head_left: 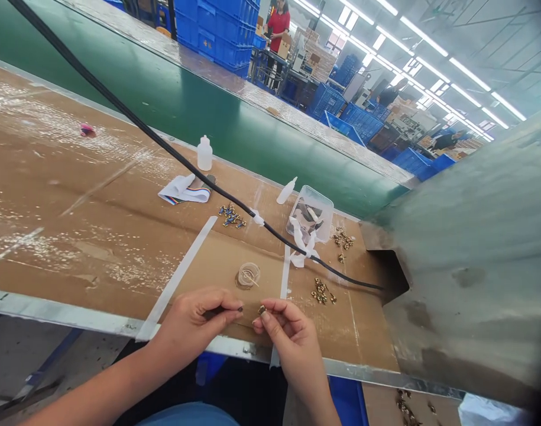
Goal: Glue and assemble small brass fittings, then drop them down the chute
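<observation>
Above the table's front edge, my left hand [203, 316] pinches a tiny dark piece [240, 309] between thumb and fingertips. Facing it across a small gap, my right hand [285, 325] grips a small gold-coloured metal piece [262, 310]. Both pieces are too small for me to tell their kind. Just beyond the hands stands a small clear round cup [248, 275] with a thin stick in it. Small gold-coloured pieces [323, 291] lie in a pile to the right. A cluster of blue and gold pieces [231, 216] sits farther back on the left.
A black cable [164, 145] crosses the view above the cardboard-covered table [97, 236]. Toward the back stand a white bottle [204, 154], a dropper bottle [287, 190], a folded striped ribbon [184, 190] and a clear plastic box [326, 207]. A metal housing [465, 254] rises at right, beside a green conveyor belt [252, 127].
</observation>
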Available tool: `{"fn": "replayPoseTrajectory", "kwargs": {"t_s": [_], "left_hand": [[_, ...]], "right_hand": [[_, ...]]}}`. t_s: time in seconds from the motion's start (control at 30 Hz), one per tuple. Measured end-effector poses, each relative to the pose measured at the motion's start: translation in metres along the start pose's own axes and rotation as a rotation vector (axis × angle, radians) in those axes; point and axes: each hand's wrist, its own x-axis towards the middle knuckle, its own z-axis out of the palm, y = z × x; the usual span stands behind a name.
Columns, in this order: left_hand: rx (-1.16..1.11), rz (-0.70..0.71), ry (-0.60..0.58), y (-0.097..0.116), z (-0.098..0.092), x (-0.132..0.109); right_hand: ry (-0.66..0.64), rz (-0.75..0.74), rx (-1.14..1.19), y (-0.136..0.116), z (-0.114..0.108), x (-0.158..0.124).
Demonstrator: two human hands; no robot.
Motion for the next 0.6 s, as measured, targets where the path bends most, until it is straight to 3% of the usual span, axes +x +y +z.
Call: {"fn": "replayPoseTrajectory", "kwargs": {"t_s": [0.3, 0.6], "left_hand": [[-0.011, 0.008, -0.043, 0.005, -0.002, 0.002], [-0.007, 0.041, -0.046, 0.002, -0.002, 0.002]], "right_hand": [[-0.007, -0.086, -0.124, -0.006, 0.015, -0.004], [0.018, -0.159, -0.365, 0.002, 0.015, -0.005]]}}
